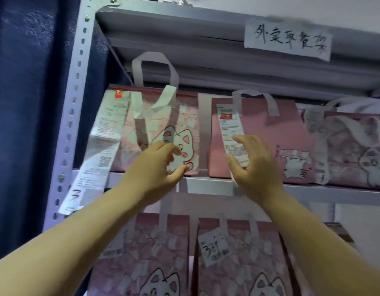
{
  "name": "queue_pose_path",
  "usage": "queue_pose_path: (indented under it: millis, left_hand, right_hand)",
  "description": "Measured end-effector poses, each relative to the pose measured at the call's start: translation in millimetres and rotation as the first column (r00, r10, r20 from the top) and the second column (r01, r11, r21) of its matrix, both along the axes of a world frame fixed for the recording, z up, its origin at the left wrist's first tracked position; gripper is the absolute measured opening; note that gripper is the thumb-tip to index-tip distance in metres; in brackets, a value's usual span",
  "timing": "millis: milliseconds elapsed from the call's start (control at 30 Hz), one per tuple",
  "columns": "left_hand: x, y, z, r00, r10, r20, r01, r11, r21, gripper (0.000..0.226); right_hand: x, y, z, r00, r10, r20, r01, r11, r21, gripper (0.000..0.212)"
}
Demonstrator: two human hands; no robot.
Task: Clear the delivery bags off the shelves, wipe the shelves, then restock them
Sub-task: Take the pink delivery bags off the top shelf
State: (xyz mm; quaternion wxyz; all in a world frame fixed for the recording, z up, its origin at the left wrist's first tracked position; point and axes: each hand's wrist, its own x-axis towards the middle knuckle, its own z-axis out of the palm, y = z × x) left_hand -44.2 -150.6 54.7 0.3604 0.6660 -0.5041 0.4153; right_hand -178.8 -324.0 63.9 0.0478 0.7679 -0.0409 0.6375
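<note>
Pink cat bag [155,129] at shelf [206,185] left end; left hand [157,167] raised before it, fingers loosely curled, empty. Right hand [256,167] spread before plain pink bag [291,129].

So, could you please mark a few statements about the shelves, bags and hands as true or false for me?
1. The left hand and the right hand hold nothing. True.
2. The upper shelf is already cleared. False: three bags stand on it.
3. A handwritten label is stuck above the bags. True.
4. The bags are green. False: they are pink, with cat prints.
5. Receipts hang on the bags. True.
</note>
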Motion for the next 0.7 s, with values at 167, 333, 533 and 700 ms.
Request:
queue_pose_path:
  millis: [167, 333, 533, 700]
  left_hand:
    - [-22.6, -54.2, 2.7, 1.000, -0.001, -0.017, 0.000, 0.999, -0.032, 0.050]
    - [-38.0, -93.5, 6.9, 0.994, 0.077, -0.082, -0.082, 0.995, -0.056, 0.069]
    - [-47.0, -116.8, 5.4, 0.973, 0.141, -0.184, -0.148, 0.989, -0.024, 0.080]
    - [-46.9, -119.2, 3.6, 0.965, 0.040, -0.260, -0.057, 0.997, -0.055, 0.074]
  right_hand:
    - [-32.3, -50.3, 6.8, 0.997, -0.069, 0.040, 0.069, 0.998, 0.007, 0.042]
    - [-48.0, -105.1, 5.1, 0.948, -0.320, 0.004, 0.315, 0.936, 0.159, 0.066]
    - [-57.2, -133.3, -0.1, 0.952, -0.301, -0.049, 0.299, 0.891, 0.343, 0.078]
    - [-60.4, -139.8, -5.0, 0.994, -0.096, -0.054, 0.108, 0.944, 0.313, 0.075]
